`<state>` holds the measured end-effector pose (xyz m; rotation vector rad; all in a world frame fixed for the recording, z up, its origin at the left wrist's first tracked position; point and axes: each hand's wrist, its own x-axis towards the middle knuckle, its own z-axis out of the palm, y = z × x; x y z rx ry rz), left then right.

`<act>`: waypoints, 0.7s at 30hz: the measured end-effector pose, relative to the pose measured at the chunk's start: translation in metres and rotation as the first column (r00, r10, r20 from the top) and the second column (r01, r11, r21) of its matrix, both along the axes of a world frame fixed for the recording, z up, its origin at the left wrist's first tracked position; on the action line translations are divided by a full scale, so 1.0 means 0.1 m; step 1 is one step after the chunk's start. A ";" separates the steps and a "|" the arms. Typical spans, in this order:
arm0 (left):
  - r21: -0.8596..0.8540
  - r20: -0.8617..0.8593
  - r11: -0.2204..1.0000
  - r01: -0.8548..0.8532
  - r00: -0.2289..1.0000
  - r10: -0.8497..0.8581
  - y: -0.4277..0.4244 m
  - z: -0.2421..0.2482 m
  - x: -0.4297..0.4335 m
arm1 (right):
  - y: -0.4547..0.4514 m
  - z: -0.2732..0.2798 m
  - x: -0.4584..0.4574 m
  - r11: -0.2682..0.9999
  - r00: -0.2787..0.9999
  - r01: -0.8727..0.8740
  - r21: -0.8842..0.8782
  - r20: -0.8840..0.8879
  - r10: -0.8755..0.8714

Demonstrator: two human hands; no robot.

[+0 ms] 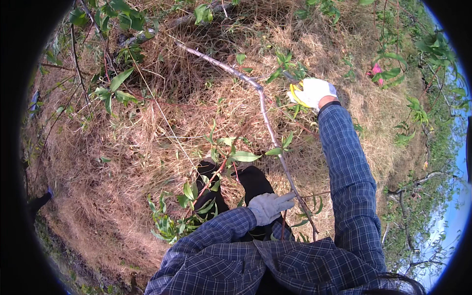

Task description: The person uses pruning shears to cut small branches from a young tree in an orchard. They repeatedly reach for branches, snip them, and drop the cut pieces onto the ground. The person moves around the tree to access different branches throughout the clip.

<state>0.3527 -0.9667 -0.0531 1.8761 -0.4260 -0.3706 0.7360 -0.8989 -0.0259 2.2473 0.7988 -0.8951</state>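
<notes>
My right hand (315, 93), in a white glove, is closed around the yellow handles of what look like pruning shears (296, 95). Their dark end points up and left among leaves, partly hidden. A long, bare-barked branch (263, 107) curves down from the upper middle towards my chest. Low in the picture, my gloved left hand (269, 208) has its fingers extended against or just beside this branch; contact cannot be told for certain. Left of it, a reddish leafy shoot (217, 171) rises past my legs. Green leaves (284, 145) grow on the long branch.
Dry grass (129, 180) covers the ground around my dark-clad legs (254, 180). Leafy twigs (118, 86) hang at upper left, and more foliage (416, 110) hangs at right. A thick limb (140, 37) lies at the top left. A pink object (377, 73) shows among leaves.
</notes>
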 end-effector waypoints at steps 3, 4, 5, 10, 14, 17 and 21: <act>-0.014 0.010 1.000 -0.020 1.000 0.020 0.00 -0.01 -0.01 | 0.13 -0.11 0.02 0.998 0.997 -0.056 -0.034 0.043 0.057; -0.011 0.016 1.000 -0.023 1.000 0.023 0.00 -0.01 -0.01 | 0.16 -0.14 0.03 0.997 0.996 -0.069 -0.040 0.046 0.071; -0.006 0.009 1.000 -0.014 1.000 0.014 0.00 -0.01 -0.01 | 0.18 -0.16 0.04 0.996 0.995 -0.082 -0.046 0.053 0.084; 0.009 -0.011 1.000 0.015 1.000 -0.015 0.00 -0.01 0.00 | 0.20 -0.14 0.02 0.994 0.992 -0.105 -0.024 0.071 0.107; 0.028 0.021 1.000 0.000 1.000 -0.001 -0.01 0.00 -0.01 | 0.19 -0.08 -0.08 0.995 0.991 -0.101 -0.006 0.091 0.101; 0.038 0.008 0.999 0.022 1.000 -0.022 -0.01 0.00 -0.01 | 0.18 -0.04 -0.12 0.993 0.987 -0.112 0.028 0.117 0.108; 0.032 0.001 0.999 0.032 1.000 -0.032 -0.01 -0.01 -0.03 | 0.17 -0.03 -0.04 0.998 0.993 -0.055 -0.008 0.109 0.055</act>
